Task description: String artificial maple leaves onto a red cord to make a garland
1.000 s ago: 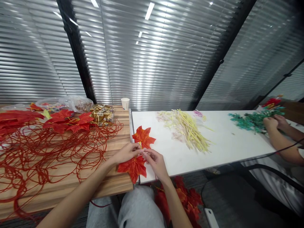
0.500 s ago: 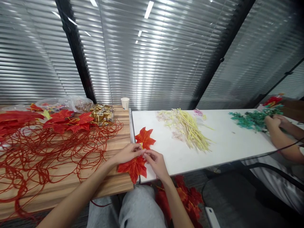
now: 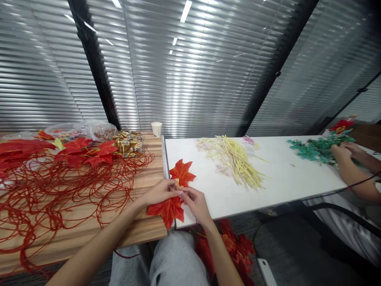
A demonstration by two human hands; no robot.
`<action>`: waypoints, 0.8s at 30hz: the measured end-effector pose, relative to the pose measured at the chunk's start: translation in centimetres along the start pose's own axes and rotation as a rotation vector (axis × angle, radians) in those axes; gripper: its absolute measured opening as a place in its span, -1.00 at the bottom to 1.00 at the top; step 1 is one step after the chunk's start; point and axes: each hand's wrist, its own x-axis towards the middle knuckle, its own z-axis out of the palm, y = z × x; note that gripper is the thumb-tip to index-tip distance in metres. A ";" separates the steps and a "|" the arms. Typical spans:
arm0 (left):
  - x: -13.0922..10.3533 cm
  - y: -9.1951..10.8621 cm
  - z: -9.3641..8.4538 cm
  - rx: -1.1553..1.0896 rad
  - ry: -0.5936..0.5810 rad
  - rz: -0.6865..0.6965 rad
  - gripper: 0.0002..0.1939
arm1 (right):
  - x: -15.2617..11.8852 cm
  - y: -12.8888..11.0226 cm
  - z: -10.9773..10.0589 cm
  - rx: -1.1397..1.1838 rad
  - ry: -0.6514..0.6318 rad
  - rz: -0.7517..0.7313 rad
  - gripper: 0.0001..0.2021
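Observation:
Both my hands meet over the seam between the wooden table and the white one. My left hand (image 3: 164, 191) is closed, its thumb and fingertips pinching the yellow stem of artificial maple leaves. My right hand (image 3: 195, 202) pinches at the same spot, fingertips touching the left ones; the small part between them is hidden. One orange-red maple leaf (image 3: 182, 172) spreads out above the fingers on the white table. A second red maple leaf (image 3: 168, 210) hangs below them, over the table's front edge.
Tangled red cord (image 3: 89, 186) covers much of the wooden table (image 3: 149, 232), with more leaves, gold packets (image 3: 127, 143) and a paper cup (image 3: 156, 129) behind. Yellow strips (image 3: 238, 159) lie on the white table (image 3: 282, 174). At right, another person's hands (image 3: 342, 153) handle green foliage (image 3: 315, 149).
My hands keep the same pinch, with only a tiny shift of the fingertips and leaves. The other person's hands have moved slightly at the green foliage.

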 end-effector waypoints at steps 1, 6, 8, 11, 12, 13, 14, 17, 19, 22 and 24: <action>0.0 0.0 0.0 -0.004 0.000 -0.002 -0.65 | 0.0 0.0 0.0 0.000 -0.003 0.000 -0.78; 0.1 0.1 0.0 -0.015 -0.014 0.004 -0.67 | 0.0 0.0 0.1 -0.010 -0.008 0.003 -0.77; 0.0 0.2 0.0 -0.007 -0.014 0.004 -0.66 | 0.0 -0.1 0.1 -0.019 -0.007 0.000 -0.77; 0.0 0.2 0.0 0.010 -0.015 -0.008 -0.63 | 0.0 -0.2 0.1 -0.031 -0.005 -0.012 -0.77; 0.0 0.2 0.0 0.015 -0.015 -0.013 -0.63 | 0.0 -0.2 0.0 -0.034 -0.006 -0.014 -0.77; 0.1 0.2 0.0 0.017 -0.016 -0.017 -0.62 | 0.0 -0.2 0.0 -0.035 -0.006 -0.016 -0.77; 0.1 0.2 0.0 0.019 -0.016 -0.021 -0.62 | 0.0 -0.1 0.0 -0.035 -0.008 -0.015 -0.77; 0.1 0.2 0.1 0.018 -0.018 -0.025 -0.61 | 0.0 -0.1 0.0 -0.029 -0.010 -0.009 -0.78; 0.1 0.3 0.1 0.019 -0.019 -0.024 -0.62 | 0.0 -0.1 0.0 -0.029 -0.009 -0.005 -0.79; 0.1 0.5 0.0 0.024 -0.025 -0.020 -0.63 | 0.0 0.0 0.0 -0.037 -0.014 -0.007 -0.80; 0.1 0.6 0.0 0.028 -0.029 -0.019 -0.64 | 0.0 0.0 -0.1 -0.045 -0.017 -0.011 -0.80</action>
